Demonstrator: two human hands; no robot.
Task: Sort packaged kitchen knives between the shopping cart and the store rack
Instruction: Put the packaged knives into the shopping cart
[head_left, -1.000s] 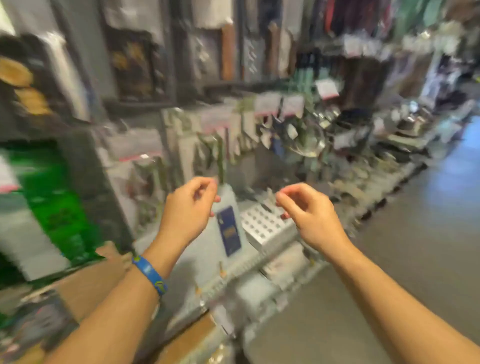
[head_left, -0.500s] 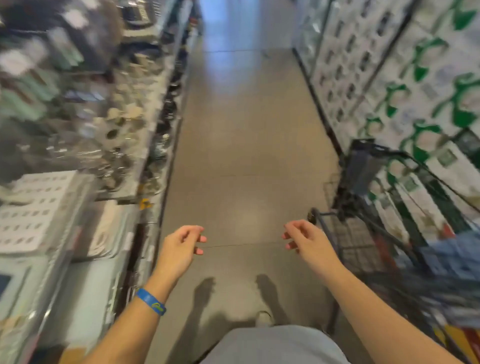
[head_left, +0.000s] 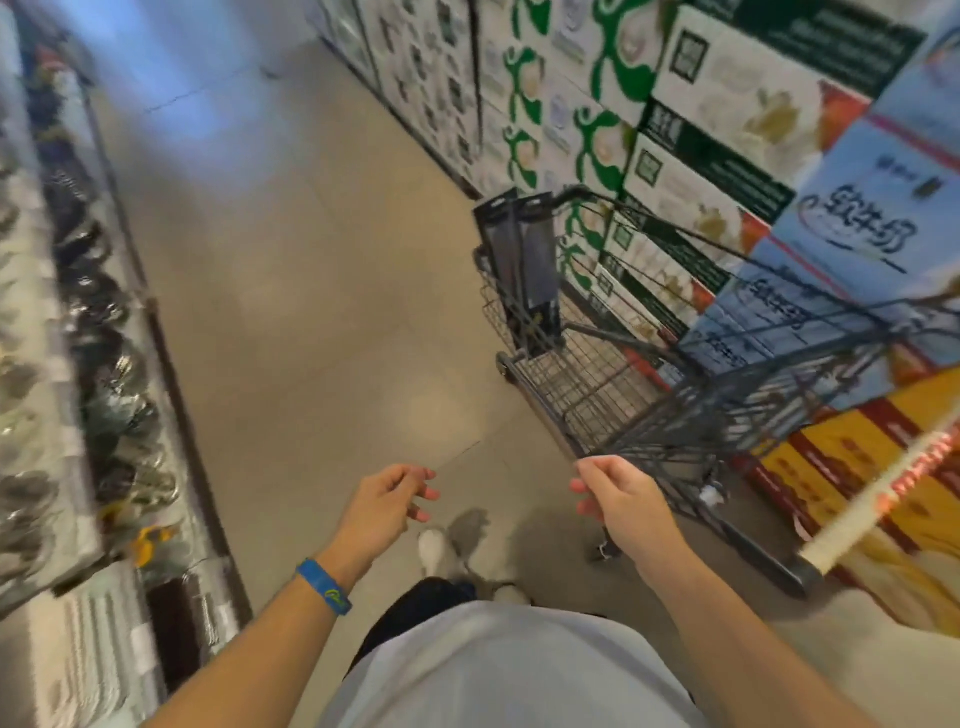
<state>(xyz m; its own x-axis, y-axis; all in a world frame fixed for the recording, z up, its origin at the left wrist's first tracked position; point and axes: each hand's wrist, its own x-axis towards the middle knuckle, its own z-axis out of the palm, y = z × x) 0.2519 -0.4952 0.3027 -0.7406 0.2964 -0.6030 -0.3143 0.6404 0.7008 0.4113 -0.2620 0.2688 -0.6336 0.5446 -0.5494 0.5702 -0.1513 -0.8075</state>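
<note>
Knives first: two flat dark grey knife packages (head_left: 524, 260) stand side by side in the grey wire shopping cart (head_left: 597, 384), up against its far end wall. They are tall narrow cards with darker header strips on top. The view is too blurred for me to make out the blades or any print.

Their long axis runs up and down, headers up, bottom edges down in the basket. The tops rise above the cart rim and lean a little towards the far end.

Now my hands. My left hand (head_left: 382, 512) hangs over the beige tiled floor (head_left: 311, 260), fingers loosely curled with nothing in them and a blue rubber wristband (head_left: 324, 594) on the wrist. My right hand (head_left: 623, 501) is just the same, relaxed and empty, its fingertips (head_left: 587, 475) near the closest corner of the cart. I cannot tell whether they touch the wire.

The packages are well apart from both hands, ahead and to the right, a whole cart-length beyond my right fingers.

The store rack (head_left: 62, 364) of shiny kitchenware runs down my left side, across the aisle from the cart. Stacked white-and-green printed cartons (head_left: 701, 130) wall in the right side just behind the cart. My white shoe (head_left: 434, 551) shows below, between my hands.
</note>
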